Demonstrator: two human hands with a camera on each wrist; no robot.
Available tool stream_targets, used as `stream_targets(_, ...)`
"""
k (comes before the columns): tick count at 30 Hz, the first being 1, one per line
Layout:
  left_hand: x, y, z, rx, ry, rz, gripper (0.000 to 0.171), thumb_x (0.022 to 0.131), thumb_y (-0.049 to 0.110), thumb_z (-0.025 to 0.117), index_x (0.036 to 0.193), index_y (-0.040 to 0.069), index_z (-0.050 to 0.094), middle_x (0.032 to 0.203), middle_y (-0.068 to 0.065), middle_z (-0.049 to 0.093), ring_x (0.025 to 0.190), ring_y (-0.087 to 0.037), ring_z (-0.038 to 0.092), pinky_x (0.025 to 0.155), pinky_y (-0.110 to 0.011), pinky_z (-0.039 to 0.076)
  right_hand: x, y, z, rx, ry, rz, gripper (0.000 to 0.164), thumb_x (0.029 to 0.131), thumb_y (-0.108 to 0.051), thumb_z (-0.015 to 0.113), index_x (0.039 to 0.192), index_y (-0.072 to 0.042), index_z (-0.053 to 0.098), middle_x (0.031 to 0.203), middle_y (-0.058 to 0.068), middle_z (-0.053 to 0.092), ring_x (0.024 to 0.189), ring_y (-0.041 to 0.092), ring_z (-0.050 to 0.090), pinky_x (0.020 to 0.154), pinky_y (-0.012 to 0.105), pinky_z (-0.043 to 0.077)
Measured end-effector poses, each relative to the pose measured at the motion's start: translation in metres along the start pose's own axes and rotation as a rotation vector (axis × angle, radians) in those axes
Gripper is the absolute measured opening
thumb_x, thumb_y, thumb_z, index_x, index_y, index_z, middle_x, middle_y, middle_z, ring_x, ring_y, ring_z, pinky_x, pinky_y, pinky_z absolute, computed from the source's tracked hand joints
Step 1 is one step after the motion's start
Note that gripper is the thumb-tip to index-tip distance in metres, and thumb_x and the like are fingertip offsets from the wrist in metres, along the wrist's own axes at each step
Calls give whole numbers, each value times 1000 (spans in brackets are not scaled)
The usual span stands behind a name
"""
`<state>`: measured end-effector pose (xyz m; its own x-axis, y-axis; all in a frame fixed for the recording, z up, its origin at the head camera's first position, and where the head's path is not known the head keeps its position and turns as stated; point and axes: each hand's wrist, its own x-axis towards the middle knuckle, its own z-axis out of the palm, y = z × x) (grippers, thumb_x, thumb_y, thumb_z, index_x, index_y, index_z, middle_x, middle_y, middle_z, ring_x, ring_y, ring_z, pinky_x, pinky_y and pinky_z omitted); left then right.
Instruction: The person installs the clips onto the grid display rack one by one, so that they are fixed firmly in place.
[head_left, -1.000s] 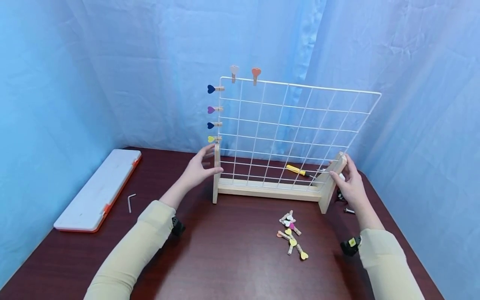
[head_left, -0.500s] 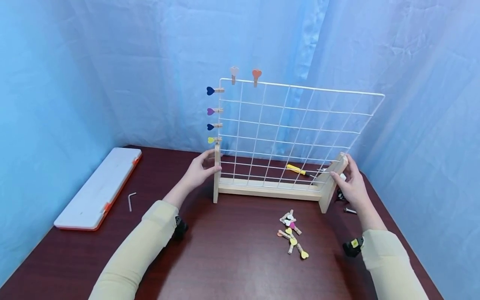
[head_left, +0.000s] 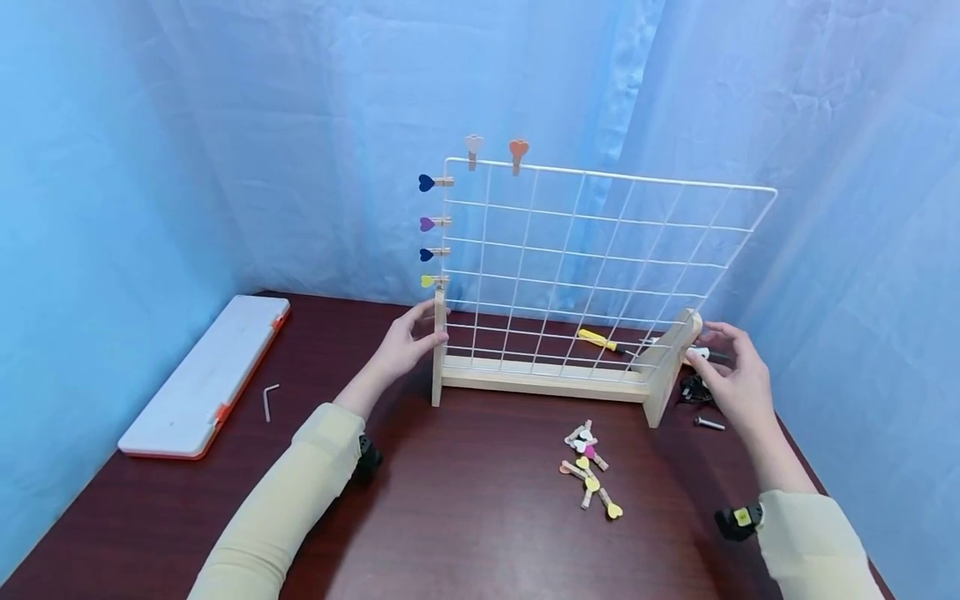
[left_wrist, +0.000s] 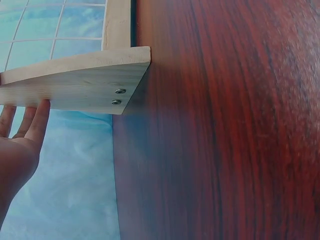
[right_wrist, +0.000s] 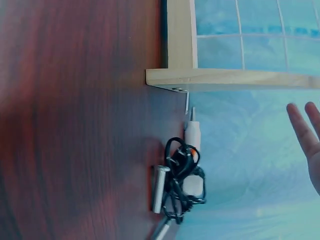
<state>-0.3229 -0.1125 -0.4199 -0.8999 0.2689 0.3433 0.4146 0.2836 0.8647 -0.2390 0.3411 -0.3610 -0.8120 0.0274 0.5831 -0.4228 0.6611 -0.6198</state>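
Across the middle of the table [head_left: 480,533], between the two hands, stands the wooden rack [head_left: 543,382], long axis running left to right. The white wire grid [head_left: 564,249] rises above it. The left hand [head_left: 401,343] grips the left side panel [head_left: 438,362], thumb at the front edge, fingers reaching behind. The right hand [head_left: 738,383] is open, just outside the right side panel [head_left: 667,375]; the right wrist view shows its fingertips apart from the wood. The left hand is therefore nearer the rack. Loose clothespins [head_left: 592,483] lie on the near side of the rack, before its right half, nearer the right hand. Clipped clothespins [head_left: 519,152] number six: four on the left edge, two on top. Change from the earlier frame: the right hand has released the right side panel and shifted outward; the left hand's grip is unchanged.
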Motion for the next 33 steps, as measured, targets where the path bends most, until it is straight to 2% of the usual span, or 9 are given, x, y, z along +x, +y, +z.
stream_targets(2,0,0,0,8,4,-2,59,80,34,63,133,20,40,123,-8,53,109,-24,52,83,-40,47,-6,-8,0,-5,-30,-33,45,77,0,67,119,-1,50,97,15,55,87,2,54,67,5,43)
stream_targets(5,-1,0,0,17,4,-3,59,80,35,63,132,21,40,122,-6,54,109,-23,52,82,-40,48,-16,-18,6,-37,-150,-111,41,74,1,69,113,-2,55,93,12,58,84,11,55,64,8,45)
stream_targets(9,0,1,0,18,-3,-2,59,80,35,63,133,19,40,122,-8,53,109,-23,52,82,-41,47,-35,-23,27,-65,-335,-257,42,72,-4,73,111,-11,58,95,2,60,80,10,58,63,15,48)
stream_targets(12,-1,4,-2,21,-6,-7,59,80,34,63,133,18,40,123,-10,53,111,-22,51,83,-41,47,-48,-25,46,-46,-447,-332,41,72,-11,73,110,-18,59,100,-5,59,81,7,59,64,18,49)
stream_targets(16,-5,20,-4,3,-10,-4,57,82,26,62,133,13,40,123,-14,52,111,-28,50,84,-45,45,-60,-30,71,-68,-575,-416,32,74,-17,72,104,-20,63,96,-7,61,78,10,56,64,19,45)
stream_targets(19,-9,32,-5,2,-12,3,56,84,21,62,133,8,39,122,-16,52,110,-31,50,84,-47,45,-67,-30,86,-131,-667,-465,26,74,-19,72,99,-17,66,92,-7,62,77,9,52,63,20,43)
stream_targets(23,-9,32,-5,25,-13,2,56,84,25,61,133,9,39,122,-14,53,109,-29,51,84,-44,46,-72,-29,99,-219,-780,-472,22,72,-26,74,92,-21,66,85,-12,59,79,6,47,66,21,42)
stream_targets(26,-8,29,-4,22,-17,-8,57,84,26,61,134,9,38,122,-14,52,109,-29,50,85,-44,45,-74,-28,106,-232,-843,-443,19,72,-29,74,88,-23,65,77,-14,56,78,6,45,66,19,40)
stream_targets(33,-9,33,-4,12,-28,-19,56,84,22,61,134,9,38,123,-14,52,110,-30,50,86,-45,44,-73,-25,112,-176,-869,-399,12,73,-24,73,80,-22,64,65,-13,53,69,8,44,58,15,37)
